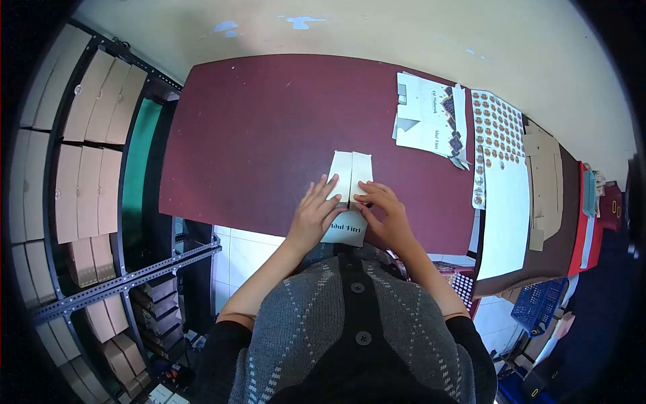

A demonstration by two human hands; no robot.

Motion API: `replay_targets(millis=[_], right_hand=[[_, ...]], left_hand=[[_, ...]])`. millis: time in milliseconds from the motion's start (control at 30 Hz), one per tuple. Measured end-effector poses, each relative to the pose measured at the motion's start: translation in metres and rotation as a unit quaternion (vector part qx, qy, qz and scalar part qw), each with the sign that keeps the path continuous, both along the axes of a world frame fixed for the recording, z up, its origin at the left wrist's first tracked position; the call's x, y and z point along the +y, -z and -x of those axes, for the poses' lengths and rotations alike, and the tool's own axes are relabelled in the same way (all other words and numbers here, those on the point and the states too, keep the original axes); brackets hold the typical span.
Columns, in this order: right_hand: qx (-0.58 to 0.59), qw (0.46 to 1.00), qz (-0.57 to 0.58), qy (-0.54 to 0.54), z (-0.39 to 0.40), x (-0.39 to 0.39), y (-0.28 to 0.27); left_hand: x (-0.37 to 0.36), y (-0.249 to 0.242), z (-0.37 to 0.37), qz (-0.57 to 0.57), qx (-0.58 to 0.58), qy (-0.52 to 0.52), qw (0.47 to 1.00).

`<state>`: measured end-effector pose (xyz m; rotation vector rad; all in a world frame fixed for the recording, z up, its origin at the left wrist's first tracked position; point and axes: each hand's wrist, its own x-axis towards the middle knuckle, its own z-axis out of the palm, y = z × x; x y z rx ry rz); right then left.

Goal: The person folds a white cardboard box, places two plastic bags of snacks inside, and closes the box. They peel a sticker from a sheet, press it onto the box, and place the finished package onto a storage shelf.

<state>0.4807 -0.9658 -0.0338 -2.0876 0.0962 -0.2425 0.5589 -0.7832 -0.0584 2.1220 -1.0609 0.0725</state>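
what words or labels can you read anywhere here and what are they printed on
"Idul Fitri": on the folded card under the left hand and right hand.
"Idul Fitri": on the printed sheets at the table's far right; their other print is too small to read.
Sticker sheet: unreadable.

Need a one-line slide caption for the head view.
Both hands, left hand and right hand, press a printed paper sheet on a maroon table.

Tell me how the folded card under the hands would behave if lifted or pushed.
The folded card lies flat and thin on the table, so it is probably light and would slide easily. The left hand and right hand press on its flaps, which suggests that the creases may spring open. It looks stiffer than paper, though likely bendable.
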Motion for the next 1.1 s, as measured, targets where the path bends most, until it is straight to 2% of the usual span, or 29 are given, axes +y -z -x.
replay_targets(millis=[167, 233, 400, 467, 533, 600, 667, 800, 867, 1000, 1067, 1100], right_hand=[[-0.021, 1.000, 0.019, 0.011, 0.001, 0.002, 0.000], [-0.027, 1.000, 0.000, 0.008, 0.002, 0.003, 0.004], [-0.040, 0.998, -0.056, 0.001, 0.005, 0.006, 0.012], [-0.076, 0.995, -0.062, 0.005, 0.008, 0.011, 0.011], [-0.081, 0.995, -0.060, 0.010, 0.007, 0.013, 0.002], [-0.133, 0.990, -0.038, 0.030, 0.003, 0.012, 0.005], [-0.134, 0.991, -0.013, 0.029, -0.002, 0.008, 0.014], [-0.117, 0.993, 0.025, -0.001, -0.005, 0.002, 0.050], [-0.093, 0.995, 0.030, -0.015, 0.005, 0.004, 0.056], [-0.088, 0.993, 0.067, -0.038, 0.014, 0.007, 0.064], [-0.094, 0.995, -0.009, 0.027, 0.015, 0.008, 0.066], [-0.094, 0.995, 0.009, 0.038, 0.013, 0.006, 0.066]], left_hand=[[0.006, 0.007, 0.006, 0.008, 0.034, 0.004, 0.999], [0.004, 0.003, 0.010, 0.071, 0.161, 0.012, 0.984], [0.000, -0.003, 0.014, 0.059, 0.173, 0.015, 0.983], [-0.002, -0.004, 0.014, 0.093, 0.119, 0.044, 0.988], [-0.005, -0.011, 0.013, 0.102, 0.136, 0.043, 0.985], [-0.009, -0.006, 0.003, 0.181, 0.114, 0.042, 0.976], [-0.009, 0.005, -0.002, 0.190, 0.112, 0.047, 0.974], [-0.006, 0.048, -0.005, 0.215, 0.142, 0.057, 0.965], [0.004, 0.057, 0.001, 0.181, 0.162, 0.038, 0.969], [0.020, 0.052, 0.003, 0.131, 0.151, 0.043, 0.979], [0.021, 0.056, -0.001, 0.152, 0.170, 0.045, 0.973], [0.018, 0.055, -0.003, 0.185, 0.224, 0.017, 0.957]])
